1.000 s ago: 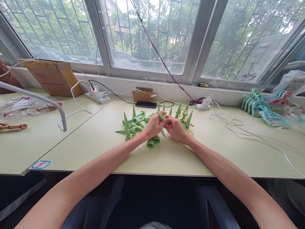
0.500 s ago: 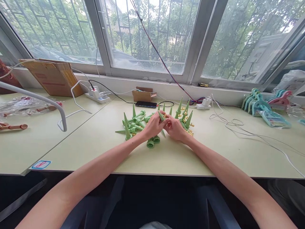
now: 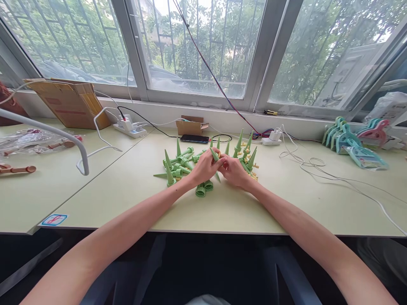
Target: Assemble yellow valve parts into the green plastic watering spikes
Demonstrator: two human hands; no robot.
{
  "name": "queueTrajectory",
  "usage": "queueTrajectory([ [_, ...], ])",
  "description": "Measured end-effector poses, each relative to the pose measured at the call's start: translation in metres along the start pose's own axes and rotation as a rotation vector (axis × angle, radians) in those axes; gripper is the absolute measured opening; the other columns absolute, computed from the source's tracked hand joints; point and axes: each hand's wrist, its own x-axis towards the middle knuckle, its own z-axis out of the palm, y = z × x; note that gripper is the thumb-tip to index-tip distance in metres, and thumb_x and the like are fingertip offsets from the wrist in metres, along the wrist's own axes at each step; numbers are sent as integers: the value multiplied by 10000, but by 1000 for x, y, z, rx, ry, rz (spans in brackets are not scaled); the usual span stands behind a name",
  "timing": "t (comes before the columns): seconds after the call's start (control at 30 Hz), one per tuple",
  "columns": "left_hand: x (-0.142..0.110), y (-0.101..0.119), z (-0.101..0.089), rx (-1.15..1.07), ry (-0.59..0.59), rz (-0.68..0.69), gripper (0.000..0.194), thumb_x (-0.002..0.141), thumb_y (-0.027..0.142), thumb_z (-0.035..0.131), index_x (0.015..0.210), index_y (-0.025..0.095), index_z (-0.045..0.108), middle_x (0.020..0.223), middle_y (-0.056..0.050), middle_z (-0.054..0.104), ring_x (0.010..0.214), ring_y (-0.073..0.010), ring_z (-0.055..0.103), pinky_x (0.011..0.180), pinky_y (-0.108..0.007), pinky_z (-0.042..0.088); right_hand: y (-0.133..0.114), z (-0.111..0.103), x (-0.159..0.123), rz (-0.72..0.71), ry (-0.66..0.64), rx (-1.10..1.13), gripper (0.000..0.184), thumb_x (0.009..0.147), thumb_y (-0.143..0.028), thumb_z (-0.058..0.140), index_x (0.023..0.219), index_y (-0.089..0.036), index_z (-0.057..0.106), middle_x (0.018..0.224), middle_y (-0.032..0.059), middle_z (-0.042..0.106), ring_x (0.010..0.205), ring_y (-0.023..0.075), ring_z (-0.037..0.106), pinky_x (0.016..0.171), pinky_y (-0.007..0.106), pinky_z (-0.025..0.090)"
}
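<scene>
My left hand (image 3: 206, 166) is closed around a green plastic plant watering spike (image 3: 214, 154), whose pointed tip leans up to the left. My right hand (image 3: 233, 169) meets it there, its fingers pinched at the same spike; the part between the fingertips is mostly hidden. Left of the hands lies a pile of green spikes (image 3: 170, 174), some upright, some on their sides. Two open threaded ends (image 3: 200, 190) face me just below my left wrist. To the right stand more green spikes (image 3: 251, 161) with small yellow valve pieces (image 3: 255, 166) on them.
Behind the pile are a black phone (image 3: 194, 139) and a small open cardboard box (image 3: 190, 126). White cables (image 3: 314, 163) run across the right of the table. A power strip (image 3: 130, 128) sits back left; clothes-hanger-like teal items (image 3: 345, 137) lie far right.
Both hands stay almost in place, still together on the spike. The view has shifted very slightly; the pile looks the same.
</scene>
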Motion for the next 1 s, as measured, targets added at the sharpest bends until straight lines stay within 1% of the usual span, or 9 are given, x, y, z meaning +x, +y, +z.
queueTrajectory([
  [0.1, 0, -2, 1, -7, 2, -10, 224, 920, 411, 507, 929, 188, 530, 844, -26, 588, 771, -164, 559, 730, -307, 480, 0, 0, 0, -11, 1, -14, 143, 871, -300, 523, 783, -193, 488, 644, -30, 506, 552, 107, 421, 560, 237, 360],
  [0.23, 0, -1, -1, -9, 2, -6, 227, 918, 414, 509, 935, 188, 527, 825, -20, 581, 748, -157, 551, 718, -300, 474, 0, 0, -1, 6, 5, -17, 116, 862, -296, 526, 813, -194, 498, 645, -28, 522, 550, 112, 431, 560, 240, 369],
  [0.53, 0, 3, -3, -29, 2, 10, 222, 913, 413, 524, 926, 193, 496, 715, 19, 540, 616, -127, 490, 648, -277, 436, 0, 1, -1, 31, 14, -4, 128, 838, -301, 561, 900, -193, 533, 630, -36, 527, 537, 119, 460, 555, 245, 386],
  [0.67, 0, 2, -2, -29, -4, 3, 229, 913, 419, 519, 931, 192, 504, 736, 9, 556, 648, -135, 512, 662, -279, 445, 0, 1, -1, 7, 8, 12, 101, 843, -288, 549, 863, -194, 519, 636, -38, 518, 541, 113, 448, 550, 242, 376],
  [0.83, 0, -2, 0, -17, 1, 0, 245, 901, 437, 531, 921, 193, 519, 764, 1, 567, 674, -143, 525, 684, -286, 460, 1, 0, -1, -32, 4, 25, 148, 863, -306, 537, 779, -193, 492, 653, -31, 517, 555, 106, 429, 558, 242, 369],
  [1.0, -1, -3, 0, -8, 4, 4, 238, 899, 425, 541, 948, 193, 520, 768, 1, 563, 681, -144, 527, 687, -286, 463, 1, 0, -1, 7, -6, -1, 141, 860, -315, 536, 795, -196, 495, 666, -26, 527, 561, 111, 437, 571, 247, 382],
])
